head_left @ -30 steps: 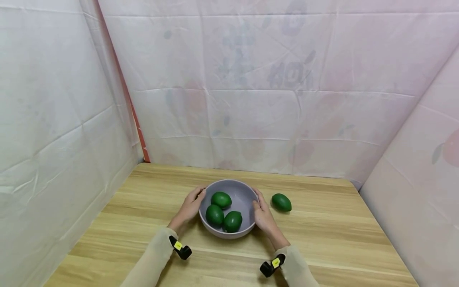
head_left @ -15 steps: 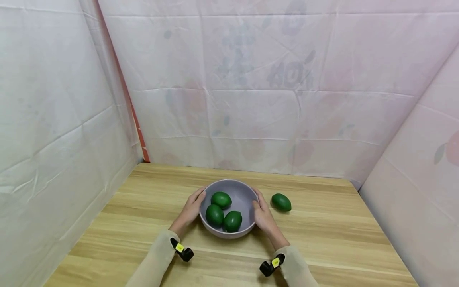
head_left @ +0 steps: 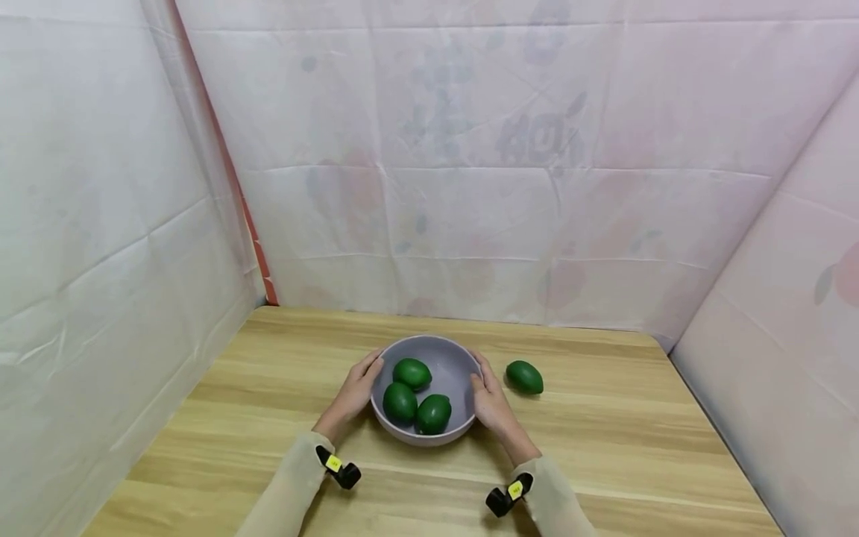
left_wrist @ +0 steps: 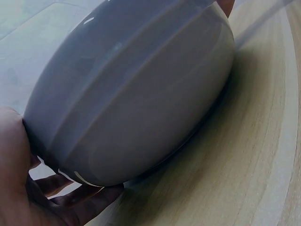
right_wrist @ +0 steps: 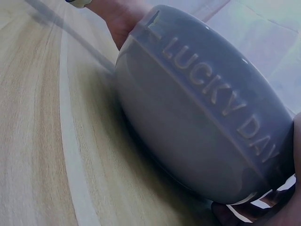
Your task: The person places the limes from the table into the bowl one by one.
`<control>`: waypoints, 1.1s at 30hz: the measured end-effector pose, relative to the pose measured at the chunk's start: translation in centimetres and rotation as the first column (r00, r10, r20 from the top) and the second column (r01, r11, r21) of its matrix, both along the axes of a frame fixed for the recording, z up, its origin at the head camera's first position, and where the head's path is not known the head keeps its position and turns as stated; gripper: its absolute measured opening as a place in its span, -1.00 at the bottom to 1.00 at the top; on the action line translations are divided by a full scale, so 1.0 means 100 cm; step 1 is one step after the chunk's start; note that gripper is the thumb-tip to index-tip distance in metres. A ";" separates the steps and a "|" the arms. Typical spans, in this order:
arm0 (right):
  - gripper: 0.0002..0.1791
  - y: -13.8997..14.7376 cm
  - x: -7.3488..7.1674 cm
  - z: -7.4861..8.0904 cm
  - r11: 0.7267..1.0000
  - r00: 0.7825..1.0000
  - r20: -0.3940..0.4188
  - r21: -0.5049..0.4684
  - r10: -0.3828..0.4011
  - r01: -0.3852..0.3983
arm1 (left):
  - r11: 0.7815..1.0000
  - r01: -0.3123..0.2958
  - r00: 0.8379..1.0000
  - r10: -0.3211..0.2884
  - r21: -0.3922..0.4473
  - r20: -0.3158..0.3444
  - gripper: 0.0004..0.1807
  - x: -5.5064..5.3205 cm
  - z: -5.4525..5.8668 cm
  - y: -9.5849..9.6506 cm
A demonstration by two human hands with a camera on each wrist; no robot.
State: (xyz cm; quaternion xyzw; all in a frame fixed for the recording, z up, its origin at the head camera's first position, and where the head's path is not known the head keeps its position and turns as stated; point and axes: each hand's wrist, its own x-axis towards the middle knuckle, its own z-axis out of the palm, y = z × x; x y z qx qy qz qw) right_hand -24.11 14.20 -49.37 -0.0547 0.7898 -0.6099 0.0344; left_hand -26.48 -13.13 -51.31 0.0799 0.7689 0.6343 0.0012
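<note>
A round grey-purple bowl [head_left: 458, 374] stands near the front middle of the wooden table, gripped from both sides. My left hand [head_left: 353, 391] holds its left wall, thumb at the rim; in the left wrist view, fingers [left_wrist: 89, 202] curl beneath the bowl [left_wrist: 141, 103]. On the opposite side my right hand [head_left: 493, 403] holds the wall, thumb over the rim. Raised letters "LUCKY DAY" run along the bowl [right_wrist: 183, 113] in the right wrist view. Three dark green, lime-like fruits lie inside: one behind [head_left: 412, 374], one left [head_left: 400, 403], one in front [head_left: 433, 414].
Another green lime-like fruit [head_left: 524, 377] lies on the table [head_left: 624, 425], just right of my right hand. Pale printed sheets [head_left: 470, 209] hang behind the table and along both sides. Each sleeve carries a black wrist camera [head_left: 344, 471].
Both hands keep their hold and the fruits stay in place in the bowl. My left forearm has shifted very slightly inward; the head view has moved a touch.
</note>
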 end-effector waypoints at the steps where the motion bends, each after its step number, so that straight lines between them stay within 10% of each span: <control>1: -0.44 0.000 0.001 0.000 1.000 1.000 0.000 -0.005 0.003 -0.003 | 1.000 0.003 1.000 -0.003 -0.001 0.003 -0.49 0.001 0.000 0.000; 16: -0.42 0.004 -0.002 0.008 0.999 0.999 0.034 0.037 0.023 -0.024 | 1.000 -0.006 1.000 0.006 -0.010 0.010 -0.46 0.002 0.000 0.001; 33: -0.46 0.049 -0.027 0.063 0.944 0.993 -0.102 0.329 0.050 -0.014 | 0.999 0.023 0.999 -0.024 0.022 0.035 -0.45 -0.001 -0.002 0.004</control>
